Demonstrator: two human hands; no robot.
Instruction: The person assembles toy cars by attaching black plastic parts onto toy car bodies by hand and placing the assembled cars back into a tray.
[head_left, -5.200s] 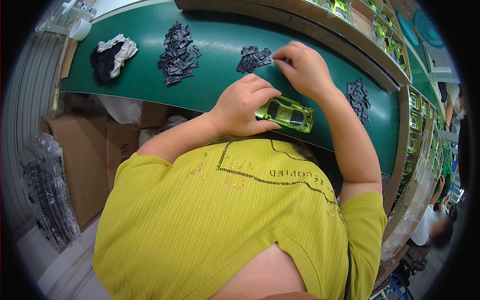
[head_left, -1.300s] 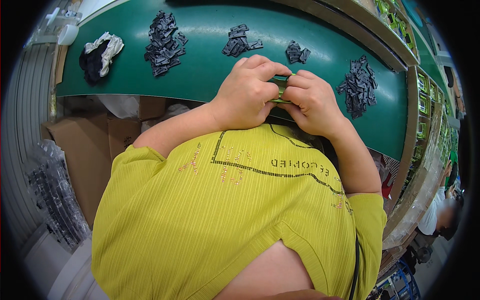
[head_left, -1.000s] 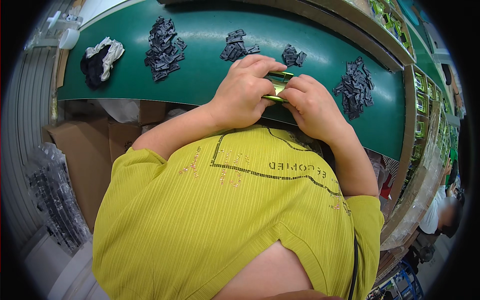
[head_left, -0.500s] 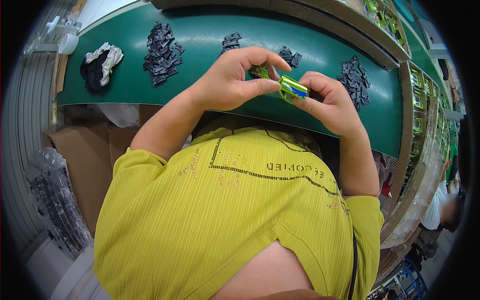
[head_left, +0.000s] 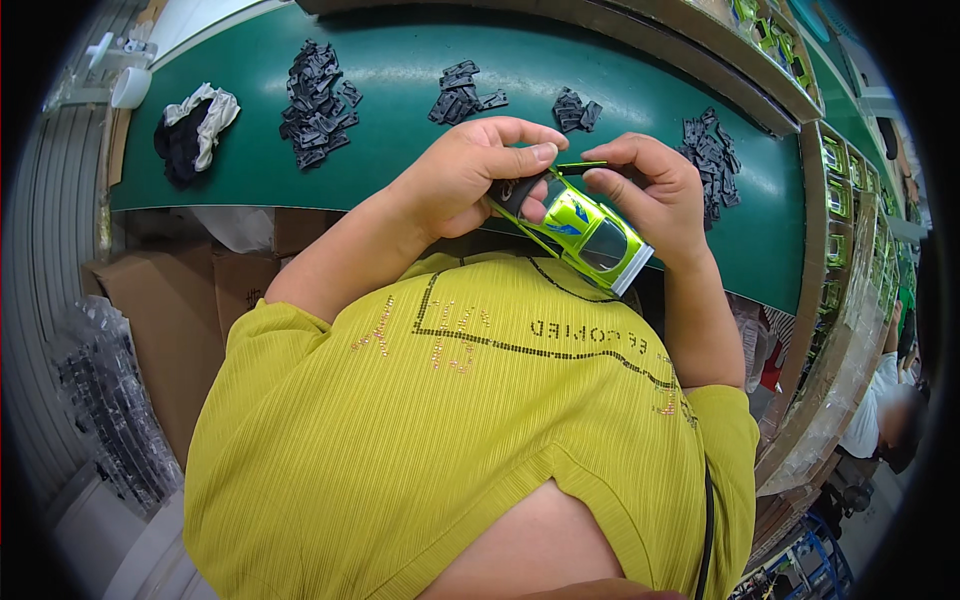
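Toy-car shell (head_left: 570,218): lime green, tilted, held up just before the yellow-green shirt (head_left: 450,420), across the line of the near edge of the green table (head_left: 270,185).
Left hand (head_left: 455,175): closed around the shell's dark end, fingers partly hidden.
Right hand (head_left: 660,190): thumb and forefinger pinching a thin, green-edged flap (head_left: 583,166) at the shell's far side; hinged or loose, cannot tell.
Step in hand: apparently handling the flap while steadying the shell.
Next move: seems to call for a firm left hold and light fingertip pressure, so as not to bend a thin part.
Dark parts: small pile (head_left: 573,110) just beyond the fingers, right pile (head_left: 712,160) beside the right hand.
Open room: bare green between middle pile (head_left: 458,92) and left pile (head_left: 318,110).
Far limit: brown ledge (head_left: 690,65) behind.
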